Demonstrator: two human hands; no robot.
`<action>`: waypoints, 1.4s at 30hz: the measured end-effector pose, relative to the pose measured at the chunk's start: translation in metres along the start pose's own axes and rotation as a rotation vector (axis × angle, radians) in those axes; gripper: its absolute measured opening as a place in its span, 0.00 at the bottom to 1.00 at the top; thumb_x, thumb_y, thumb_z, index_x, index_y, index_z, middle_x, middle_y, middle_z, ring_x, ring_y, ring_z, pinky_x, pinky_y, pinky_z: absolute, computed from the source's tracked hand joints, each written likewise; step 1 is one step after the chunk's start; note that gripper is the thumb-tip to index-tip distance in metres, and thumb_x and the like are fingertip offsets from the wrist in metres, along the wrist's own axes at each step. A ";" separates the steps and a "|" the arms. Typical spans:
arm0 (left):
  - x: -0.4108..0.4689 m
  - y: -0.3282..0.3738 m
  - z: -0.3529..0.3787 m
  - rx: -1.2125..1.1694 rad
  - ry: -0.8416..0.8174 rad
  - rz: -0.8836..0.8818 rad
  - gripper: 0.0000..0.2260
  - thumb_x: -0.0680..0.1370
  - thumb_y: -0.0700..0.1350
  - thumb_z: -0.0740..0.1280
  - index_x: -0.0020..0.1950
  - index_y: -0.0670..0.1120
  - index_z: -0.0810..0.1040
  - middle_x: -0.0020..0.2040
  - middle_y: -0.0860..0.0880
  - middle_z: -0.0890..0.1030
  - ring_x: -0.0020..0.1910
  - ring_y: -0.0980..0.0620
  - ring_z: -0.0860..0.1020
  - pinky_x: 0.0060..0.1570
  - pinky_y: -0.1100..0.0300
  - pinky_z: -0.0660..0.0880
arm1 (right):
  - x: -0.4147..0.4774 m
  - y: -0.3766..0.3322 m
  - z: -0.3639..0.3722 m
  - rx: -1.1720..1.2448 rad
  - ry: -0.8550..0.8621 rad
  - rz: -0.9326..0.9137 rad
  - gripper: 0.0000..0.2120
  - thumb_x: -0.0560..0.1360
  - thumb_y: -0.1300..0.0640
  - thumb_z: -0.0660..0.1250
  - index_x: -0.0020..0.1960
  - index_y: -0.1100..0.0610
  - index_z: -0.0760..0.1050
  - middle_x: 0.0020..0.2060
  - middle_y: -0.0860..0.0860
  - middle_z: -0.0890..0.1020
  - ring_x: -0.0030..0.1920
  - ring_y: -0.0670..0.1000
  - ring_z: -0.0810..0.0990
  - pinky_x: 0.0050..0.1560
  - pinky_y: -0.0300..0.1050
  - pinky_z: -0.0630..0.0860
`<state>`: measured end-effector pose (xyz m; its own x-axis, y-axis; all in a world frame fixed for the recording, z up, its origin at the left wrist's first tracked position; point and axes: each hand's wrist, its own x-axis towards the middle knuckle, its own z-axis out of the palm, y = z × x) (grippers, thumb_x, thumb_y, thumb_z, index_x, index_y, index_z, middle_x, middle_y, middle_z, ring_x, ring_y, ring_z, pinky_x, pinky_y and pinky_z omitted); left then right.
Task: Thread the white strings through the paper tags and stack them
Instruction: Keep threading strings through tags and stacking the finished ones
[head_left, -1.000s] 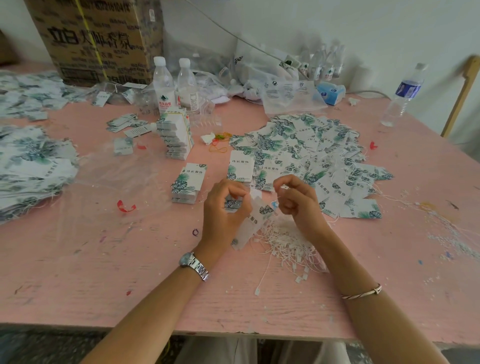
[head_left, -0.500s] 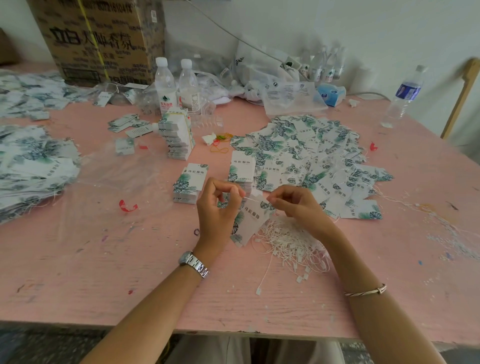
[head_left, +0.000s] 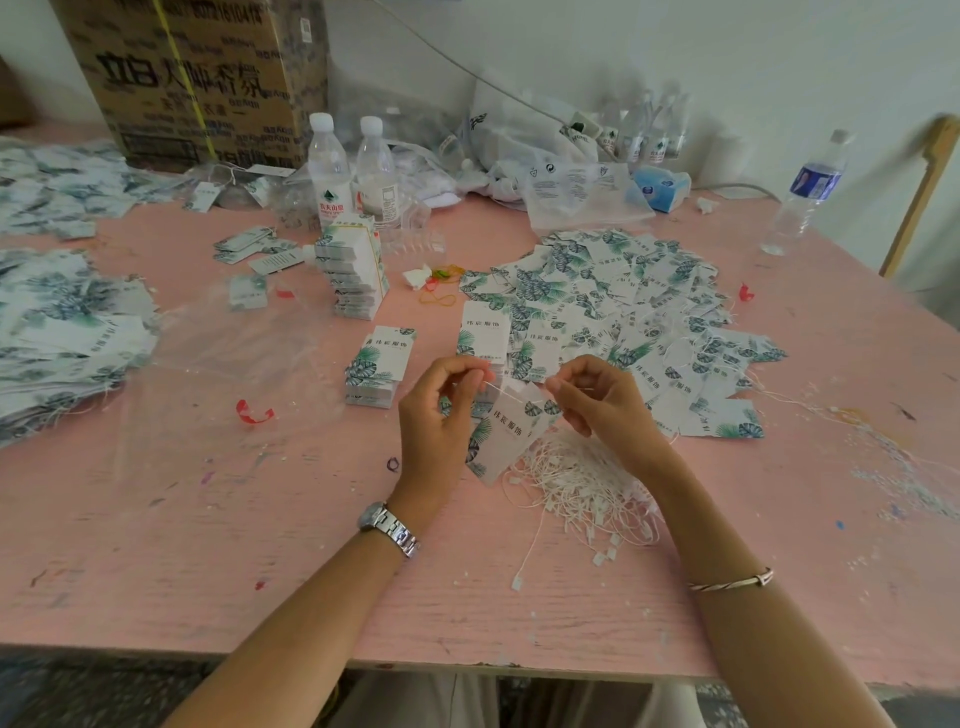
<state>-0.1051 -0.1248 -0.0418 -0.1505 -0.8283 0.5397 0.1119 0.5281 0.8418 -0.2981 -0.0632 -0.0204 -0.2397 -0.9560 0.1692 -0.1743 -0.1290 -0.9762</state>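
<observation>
At the far left of the pink table (head_left: 156, 519) lies a loose pile of leaf-printed tags (head_left: 67, 332); nearer the middle sits a small neat stack of tags (head_left: 376, 369); just right of it the left hand (head_left: 439, 421) pinches one end of a white string (head_left: 496, 387) between thumb and forefinger; the string meets the top of a paper tag (head_left: 511, 431), which hangs tilted between the hands; the right hand (head_left: 602, 405) pinches the string's other end, its other fingers curled; beneath it lies a heap of white strings (head_left: 582, 483); beyond spreads a wide scatter of tags (head_left: 613, 291).
</observation>
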 end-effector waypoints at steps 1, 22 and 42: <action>0.000 0.000 0.000 -0.001 0.000 0.005 0.10 0.82 0.40 0.67 0.53 0.56 0.80 0.48 0.59 0.84 0.49 0.52 0.83 0.52 0.46 0.81 | 0.000 0.000 0.000 -0.012 0.025 -0.007 0.12 0.77 0.58 0.70 0.49 0.69 0.75 0.30 0.53 0.77 0.25 0.48 0.68 0.25 0.37 0.65; -0.001 -0.003 0.002 -0.063 -0.010 -0.023 0.06 0.79 0.42 0.71 0.53 0.52 0.82 0.47 0.54 0.86 0.50 0.51 0.84 0.50 0.48 0.79 | 0.001 0.001 -0.002 0.179 -0.090 -0.013 0.14 0.77 0.59 0.66 0.61 0.62 0.80 0.43 0.52 0.83 0.42 0.49 0.77 0.48 0.40 0.76; -0.002 -0.003 0.009 0.066 -0.182 -0.028 0.09 0.77 0.44 0.74 0.47 0.59 0.80 0.44 0.66 0.83 0.44 0.63 0.80 0.45 0.72 0.70 | 0.001 0.000 0.004 0.305 -0.199 -0.052 0.07 0.79 0.64 0.65 0.55 0.66 0.76 0.42 0.59 0.85 0.35 0.51 0.80 0.36 0.40 0.73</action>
<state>-0.1134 -0.1229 -0.0455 -0.3285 -0.7983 0.5048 0.0411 0.5219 0.8520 -0.2949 -0.0647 -0.0210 -0.0422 -0.9747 0.2194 0.1186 -0.2230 -0.9676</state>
